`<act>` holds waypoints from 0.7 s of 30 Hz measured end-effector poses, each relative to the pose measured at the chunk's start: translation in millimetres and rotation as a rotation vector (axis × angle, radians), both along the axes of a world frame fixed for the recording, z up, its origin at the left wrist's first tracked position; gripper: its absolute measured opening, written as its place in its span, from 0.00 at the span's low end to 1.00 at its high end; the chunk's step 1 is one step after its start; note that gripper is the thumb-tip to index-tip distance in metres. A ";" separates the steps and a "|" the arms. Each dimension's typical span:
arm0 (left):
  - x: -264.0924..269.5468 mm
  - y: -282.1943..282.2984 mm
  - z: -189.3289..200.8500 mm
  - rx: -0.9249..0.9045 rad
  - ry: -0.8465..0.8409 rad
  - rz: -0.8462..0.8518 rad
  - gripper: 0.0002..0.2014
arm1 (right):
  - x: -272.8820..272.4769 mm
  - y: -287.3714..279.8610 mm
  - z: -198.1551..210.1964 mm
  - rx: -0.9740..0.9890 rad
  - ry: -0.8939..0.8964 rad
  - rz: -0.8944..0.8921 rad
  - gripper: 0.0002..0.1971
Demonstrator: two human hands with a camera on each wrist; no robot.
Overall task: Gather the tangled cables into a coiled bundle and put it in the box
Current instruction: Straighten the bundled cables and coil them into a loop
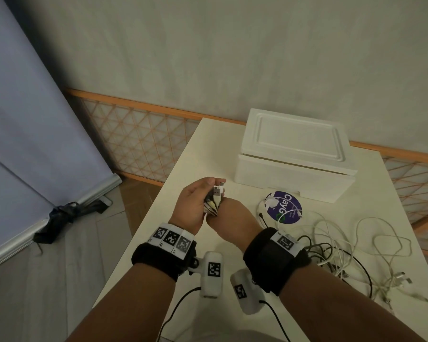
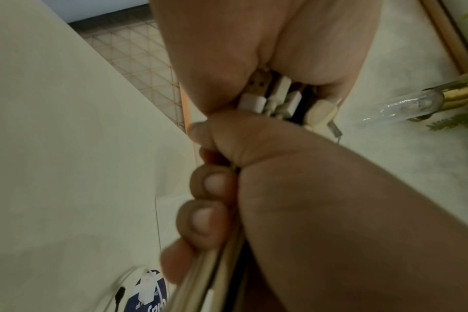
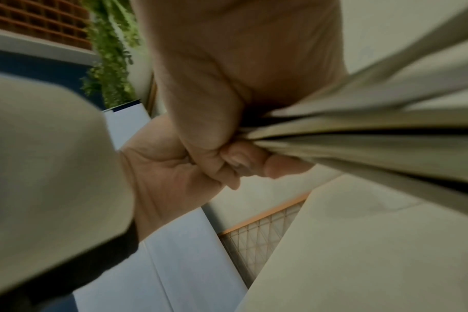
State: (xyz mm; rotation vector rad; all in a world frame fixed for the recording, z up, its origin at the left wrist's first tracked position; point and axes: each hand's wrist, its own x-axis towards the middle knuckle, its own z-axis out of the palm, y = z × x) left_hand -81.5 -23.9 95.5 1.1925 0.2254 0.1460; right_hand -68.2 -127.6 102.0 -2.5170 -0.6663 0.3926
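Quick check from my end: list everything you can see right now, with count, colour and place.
cable ends: several, white and black, gripped between both hands
loose cables: tangled heap, white and black, table right
box: one, white foam, lid on, table far side
round sticker: one, dark blue, in front of box
table: one, cream
lattice panel: orange frame, behind table
screen: pale blue, left
left hand: holds cable ends
right hand: grips the cables

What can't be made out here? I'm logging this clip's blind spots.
- Inside of the box: head view, lid is on.
- Right hand grip on the cables: head view, hidden behind its own back.
- Cable strands: right wrist view, blurred.
- Round label small print: too small.
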 end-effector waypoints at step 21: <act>2.5 4.5 5.7 0.242 -0.050 -0.088 0.17 | 11.3 9.1 -11.2 0.047 -0.086 -0.040 0.05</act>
